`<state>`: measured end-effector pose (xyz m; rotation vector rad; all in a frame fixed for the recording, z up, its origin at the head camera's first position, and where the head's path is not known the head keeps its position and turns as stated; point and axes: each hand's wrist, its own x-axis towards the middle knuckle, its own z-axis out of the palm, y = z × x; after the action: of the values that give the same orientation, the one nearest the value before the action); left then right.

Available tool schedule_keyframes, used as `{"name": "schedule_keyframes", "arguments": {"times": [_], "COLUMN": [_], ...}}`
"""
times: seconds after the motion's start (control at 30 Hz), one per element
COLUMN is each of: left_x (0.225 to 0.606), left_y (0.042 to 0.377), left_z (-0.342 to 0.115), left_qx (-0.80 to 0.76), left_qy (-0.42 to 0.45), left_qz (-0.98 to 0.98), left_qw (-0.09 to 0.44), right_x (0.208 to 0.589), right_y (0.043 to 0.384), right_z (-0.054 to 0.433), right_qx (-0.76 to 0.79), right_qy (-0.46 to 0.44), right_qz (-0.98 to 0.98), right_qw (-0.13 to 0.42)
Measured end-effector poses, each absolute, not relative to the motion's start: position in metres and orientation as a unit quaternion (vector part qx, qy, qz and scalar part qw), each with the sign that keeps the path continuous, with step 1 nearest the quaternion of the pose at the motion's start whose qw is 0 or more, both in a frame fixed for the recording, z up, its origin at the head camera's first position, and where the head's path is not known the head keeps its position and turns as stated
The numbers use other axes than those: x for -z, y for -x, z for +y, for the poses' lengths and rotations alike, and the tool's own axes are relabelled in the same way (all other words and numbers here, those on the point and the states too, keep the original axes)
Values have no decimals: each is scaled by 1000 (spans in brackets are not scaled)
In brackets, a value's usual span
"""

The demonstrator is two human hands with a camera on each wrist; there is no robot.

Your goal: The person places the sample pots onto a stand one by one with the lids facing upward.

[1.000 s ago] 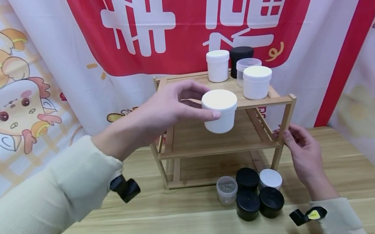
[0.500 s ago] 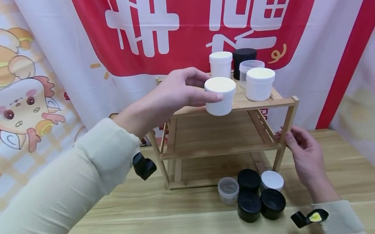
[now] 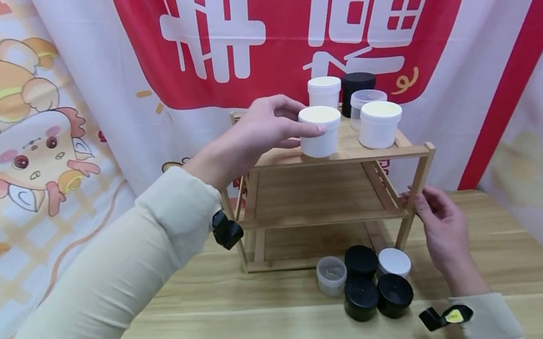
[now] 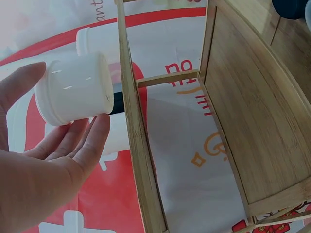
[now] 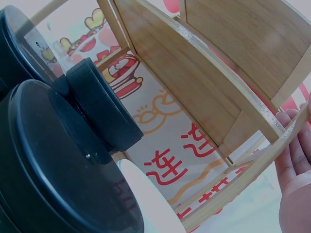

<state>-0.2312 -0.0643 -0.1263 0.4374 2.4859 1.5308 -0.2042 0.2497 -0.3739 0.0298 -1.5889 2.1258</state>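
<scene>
My left hand (image 3: pixel 270 122) grips a white lidded jar (image 3: pixel 320 135) between thumb and fingers, upright at the front edge of the wooden rack's (image 3: pixel 329 219) top shelf. In the left wrist view a small gap shows between the jar's (image 4: pixel 80 90) base and the shelf frame (image 4: pixel 133 111). My right hand (image 3: pixel 443 227) pinches the rack's right front post at middle-shelf height. Standing on the top shelf are another white jar (image 3: pixel 381 125), a clear jar (image 3: pixel 366 104), a black jar (image 3: pixel 357 88) and a white jar (image 3: pixel 325 92) at the back.
On the table (image 3: pixel 210 326) before the rack stand several more jars: a clear one (image 3: pixel 332 276), a white one (image 3: pixel 394 262) and black ones (image 3: pixel 361 298). A printed cloth (image 3: pixel 97 60) hangs close behind the rack.
My left hand has carried the white jar up and slightly right, from in front of the middle shelf to the top shelf's front edge. My right hand has stayed on the post.
</scene>
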Motion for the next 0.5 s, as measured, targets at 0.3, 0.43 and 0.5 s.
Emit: {"name": "schedule_keyframes", "arguments": {"times": [0.3,0.43,0.5], "left_x": [127,129,131], "left_y": [244,249,250], "left_z": [-56,-53,-52], "left_qx": [-509,-510,-515], "left_qy": [-133,-125,-118], "left_qz": [847,847,845], "left_qw": [79,83,84], "right_x": [374,376,377], "right_y": [204,205,205], "right_z": [249,248,247], "right_qx": [-766,-774,-778], "right_qy": [2,-5,-11], "right_qz": [-597,-582,-576], "right_qw": [239,248,251]}}
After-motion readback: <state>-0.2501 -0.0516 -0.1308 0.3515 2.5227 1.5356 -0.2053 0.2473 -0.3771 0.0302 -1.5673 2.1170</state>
